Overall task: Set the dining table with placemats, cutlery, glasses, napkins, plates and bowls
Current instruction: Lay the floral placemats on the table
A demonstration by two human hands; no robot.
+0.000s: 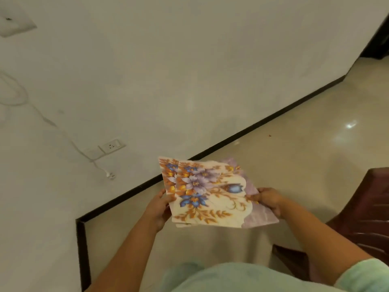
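Your left grip point(159, 207) and right grip point(269, 200) each pinched an opposite edge of the fanned floral placemats point(208, 194), held above the floor point(294, 144), maroon chair point(366, 218) at your right.

Your left hand point(160, 207) and right hand point(270, 200) are both bare, with no rings, watch or gloves to be seen. Your forearms point(130, 247) are bare too, uncovered from the wrists back to the elbows. Behind the right hand, up the arm, you wear a short sleeve point(366, 275) of pale mint green, soft and slightly fuzzy. Your top point(231, 278) is the same pale green cloth, plain, without print or buttons.
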